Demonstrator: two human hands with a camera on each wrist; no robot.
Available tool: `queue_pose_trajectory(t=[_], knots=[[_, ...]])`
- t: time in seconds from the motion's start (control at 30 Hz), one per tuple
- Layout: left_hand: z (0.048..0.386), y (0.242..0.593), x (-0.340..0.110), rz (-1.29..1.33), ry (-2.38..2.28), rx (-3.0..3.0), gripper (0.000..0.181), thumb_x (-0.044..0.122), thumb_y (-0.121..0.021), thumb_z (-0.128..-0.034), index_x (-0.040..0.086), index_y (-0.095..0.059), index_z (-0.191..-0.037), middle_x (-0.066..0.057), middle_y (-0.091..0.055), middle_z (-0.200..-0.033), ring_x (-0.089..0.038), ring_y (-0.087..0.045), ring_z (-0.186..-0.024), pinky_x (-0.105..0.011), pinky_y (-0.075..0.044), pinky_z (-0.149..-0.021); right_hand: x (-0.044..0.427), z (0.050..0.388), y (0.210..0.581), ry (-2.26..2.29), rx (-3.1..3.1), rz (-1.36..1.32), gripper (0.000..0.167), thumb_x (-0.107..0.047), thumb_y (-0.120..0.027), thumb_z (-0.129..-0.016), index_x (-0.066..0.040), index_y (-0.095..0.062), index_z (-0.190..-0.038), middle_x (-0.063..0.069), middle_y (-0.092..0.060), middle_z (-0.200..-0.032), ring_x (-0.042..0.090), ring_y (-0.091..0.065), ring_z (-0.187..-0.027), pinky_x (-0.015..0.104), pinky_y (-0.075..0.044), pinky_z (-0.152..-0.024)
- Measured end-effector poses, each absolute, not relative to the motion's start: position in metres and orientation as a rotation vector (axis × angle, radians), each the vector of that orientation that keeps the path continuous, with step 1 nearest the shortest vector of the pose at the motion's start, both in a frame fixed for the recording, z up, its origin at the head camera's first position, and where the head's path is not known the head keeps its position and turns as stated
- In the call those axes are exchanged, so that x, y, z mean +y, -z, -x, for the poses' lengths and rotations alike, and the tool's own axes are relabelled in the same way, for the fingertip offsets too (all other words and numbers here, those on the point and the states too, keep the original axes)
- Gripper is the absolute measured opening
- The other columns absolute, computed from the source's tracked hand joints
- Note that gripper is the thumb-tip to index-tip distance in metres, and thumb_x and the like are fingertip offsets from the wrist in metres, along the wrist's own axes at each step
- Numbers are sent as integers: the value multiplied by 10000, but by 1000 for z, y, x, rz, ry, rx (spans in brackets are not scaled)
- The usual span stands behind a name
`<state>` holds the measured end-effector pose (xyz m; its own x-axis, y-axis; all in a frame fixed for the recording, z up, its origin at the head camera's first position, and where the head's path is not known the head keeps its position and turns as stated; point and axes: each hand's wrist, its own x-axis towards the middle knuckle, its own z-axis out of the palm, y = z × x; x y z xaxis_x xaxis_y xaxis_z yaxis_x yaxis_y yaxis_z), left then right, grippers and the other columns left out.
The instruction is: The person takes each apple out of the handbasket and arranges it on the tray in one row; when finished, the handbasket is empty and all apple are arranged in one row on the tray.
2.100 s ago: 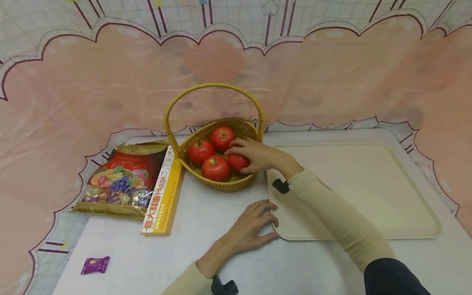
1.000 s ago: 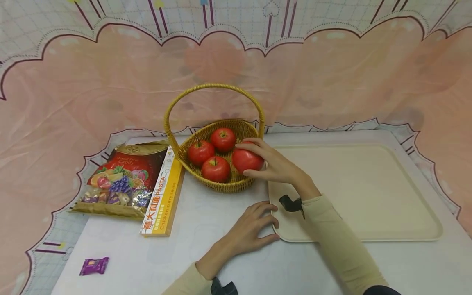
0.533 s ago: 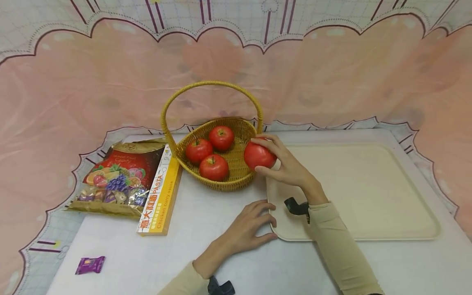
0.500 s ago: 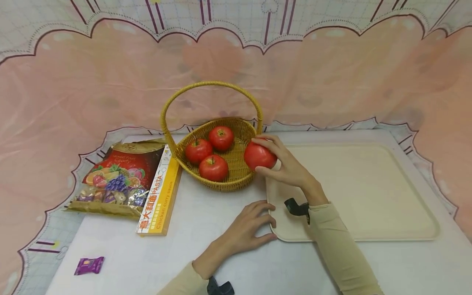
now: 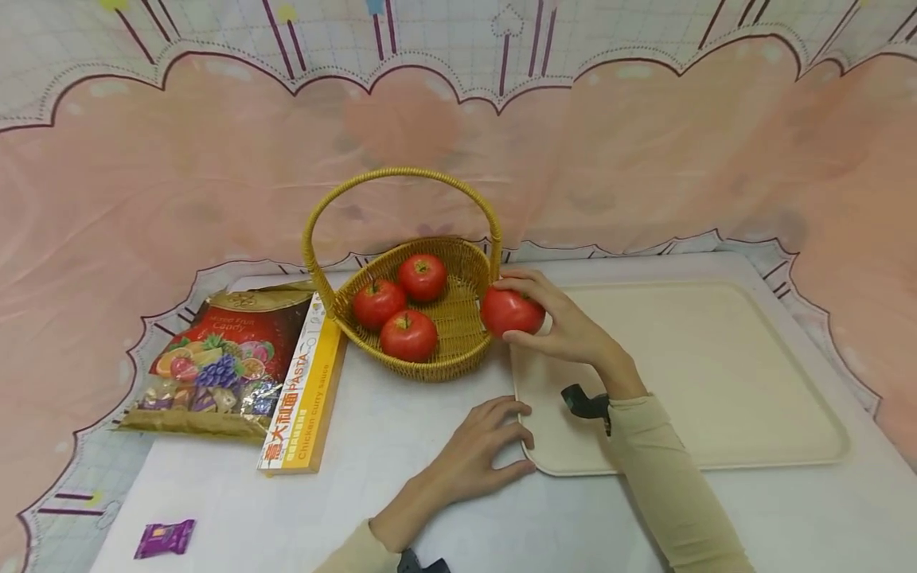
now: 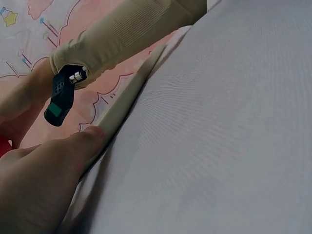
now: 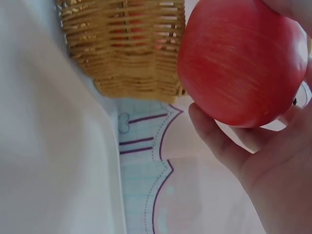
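Note:
Thumb and fingers of the right hand (image 5: 569,330) grip a red apple (image 5: 512,312) just off the right rim of the wicker basket (image 5: 458,322), above the tray's left edge. Close up in the right wrist view, the apple (image 7: 241,61) sits in the hand (image 7: 278,165), beside the basket's side (image 7: 131,48). Several red apples, one of them at the front (image 5: 408,336), lie in the basket. The left hand (image 5: 476,454) rests with spread fingers at the near left corner of the cream tray (image 5: 702,374); the left wrist view shows its thumb (image 6: 90,139) against the tray's edge.
Left of the basket, a yellow and white pasta box (image 5: 304,398) leans by a red candy bag (image 5: 222,358). A small purple wrapped candy (image 5: 165,539) lies at the front left. The basket's tall handle (image 5: 401,172) arches up.
The right hand has lifted an apple from the basket's right side and carried it right, past the rim. The left hand keeps its place by the tray. The head view has shifted slightly.

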<state>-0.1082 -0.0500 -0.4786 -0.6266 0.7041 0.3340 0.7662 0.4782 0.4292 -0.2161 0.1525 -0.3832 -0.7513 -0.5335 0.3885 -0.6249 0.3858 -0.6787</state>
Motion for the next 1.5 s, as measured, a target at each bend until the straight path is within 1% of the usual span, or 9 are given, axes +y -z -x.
queue_pose_trajectory(t=[0.1,0.17,0.3,0.6,0.83,1.07,1.3,1.5], knots=[[108,479,-51,1287,860,-2609,192,429,-674,-841,294,-606,-960,55,-498,-1314,-183,-379,-1339,-399,-322,-1109,156,217,383,-1295,-2558,-1026,593,-263,-748,-805,-290,-486,-1337,-14,-354,-1468,207,-412,-1302,493,-483,-951],[108,479,-51,1285,863,-2607,195,431,-672,-842,294,-605,-962,54,-496,-1317,-183,-377,-1342,-399,-319,-1111,158,218,384,-1288,-2579,-994,591,-278,-746,-805,-314,-483,-1334,-50,-352,-1463,204,-423,-1287,495,-487,-942],[108,480,-51,1285,854,-2601,203,437,-675,-838,292,-604,-962,53,-497,-1314,-187,-383,-1337,-400,-326,-1105,164,218,386,-1265,-2616,-951,597,-283,-747,-804,-327,-479,-1335,-69,-347,-1459,217,-433,-1276,497,-490,-937],[108,479,-52,1285,849,-2592,207,430,-684,-833,287,-604,-959,53,-498,-1307,-191,-390,-1332,-397,-327,-1105,174,222,389,-1235,-2663,-906,573,-257,-743,-810,-265,-501,-1330,9,-349,-1456,282,-449,-1258,542,-457,-963],[107,479,-53,1285,873,-2607,204,424,-687,-833,288,-606,-961,54,-497,-1309,-191,-385,-1338,-401,-323,-1109,178,224,395,-1193,-2690,-896,559,-282,-734,-816,-267,-500,-1323,20,-354,-1448,302,-477,-1226,543,-468,-944],[107,478,-52,1289,875,-2606,203,425,-680,-839,284,-606,-966,54,-493,-1314,-184,-379,-1342,-394,-321,-1111,183,227,399,-1112,-2735,-866,561,-286,-729,-818,-248,-497,-1328,79,-352,-1449,345,-478,-1220,567,-461,-939],[107,479,-52,1293,862,-2605,203,435,-673,-844,292,-601,-968,59,-488,-1319,-173,-371,-1346,-395,-324,-1110,186,227,402,-1093,-2797,-833,569,-254,-726,-815,-241,-491,-1334,91,-338,-1454,358,-477,-1225,566,-456,-949],[107,480,-52,1290,872,-2601,201,433,-673,-844,296,-599,-971,61,-488,-1319,-166,-367,-1348,-387,-317,-1114,188,228,404,-1085,-2827,-830,583,-213,-715,-819,-208,-473,-1350,112,-327,-1453,372,-474,-1223,577,-446,-955]])
